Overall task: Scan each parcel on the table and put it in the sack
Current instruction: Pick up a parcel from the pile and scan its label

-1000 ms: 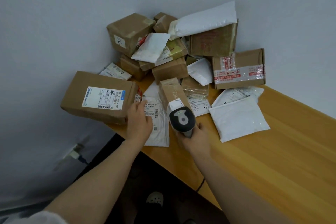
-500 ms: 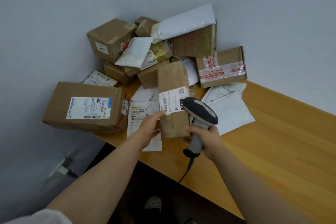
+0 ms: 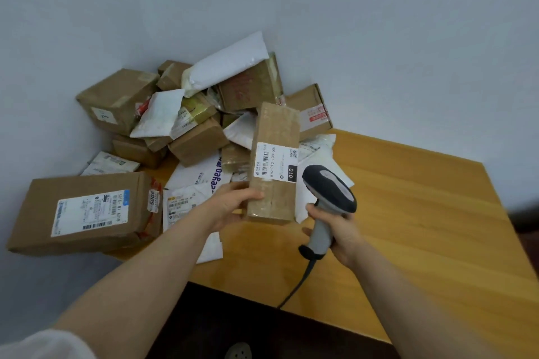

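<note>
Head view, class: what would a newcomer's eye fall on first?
A long brown cardboard parcel, held at centre by the left hand. Right of it, the right hand grips a grey-and-black barcode scanner. Behind, brown boxes and white mailers heap on the wooden table.

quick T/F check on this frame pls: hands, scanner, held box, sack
1. The left hand holds a long brown box with its label facing the camera. True.
2. The right hand grips the scanner by its handle. True.
3. The scanner is cordless. False: a dark cable runs from the base of its handle.
4. A sack is in view. False: none shows.
</note>
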A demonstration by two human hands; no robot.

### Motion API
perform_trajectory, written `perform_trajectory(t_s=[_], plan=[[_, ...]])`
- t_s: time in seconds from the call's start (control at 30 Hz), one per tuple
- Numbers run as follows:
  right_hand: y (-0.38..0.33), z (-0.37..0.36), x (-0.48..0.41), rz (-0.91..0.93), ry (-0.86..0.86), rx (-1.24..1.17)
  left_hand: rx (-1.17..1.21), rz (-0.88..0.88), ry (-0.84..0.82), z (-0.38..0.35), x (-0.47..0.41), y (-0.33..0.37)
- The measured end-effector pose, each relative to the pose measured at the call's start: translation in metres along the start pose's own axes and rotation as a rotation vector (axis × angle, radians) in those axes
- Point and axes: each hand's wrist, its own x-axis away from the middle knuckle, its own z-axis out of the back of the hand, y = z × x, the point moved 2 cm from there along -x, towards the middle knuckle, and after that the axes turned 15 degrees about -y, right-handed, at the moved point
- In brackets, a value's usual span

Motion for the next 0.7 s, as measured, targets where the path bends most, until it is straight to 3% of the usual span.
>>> perform_trajectory(t_s=[0.1,0.23,0.33,0.7], plan=[[-0.012,0.008,0.015,0.052,-0.049,0.139,-0.178,0.016,0.118,0.005,0.000,0.021],[-0.030,0.010,0.025,0.053,-0.076,0.360,-0.422,0.021,0.146,0.003,0.008,0.059],[-0.039,0.012,0.032,0.047,-0.077,0.398,-0.548,0.006,0.199,-0.005,0.012,0.083],[-0.063,0.022,0.052,0.086,-0.055,0.539,-0.766,0.045,0.248,-0.014,0.014,0.107]])
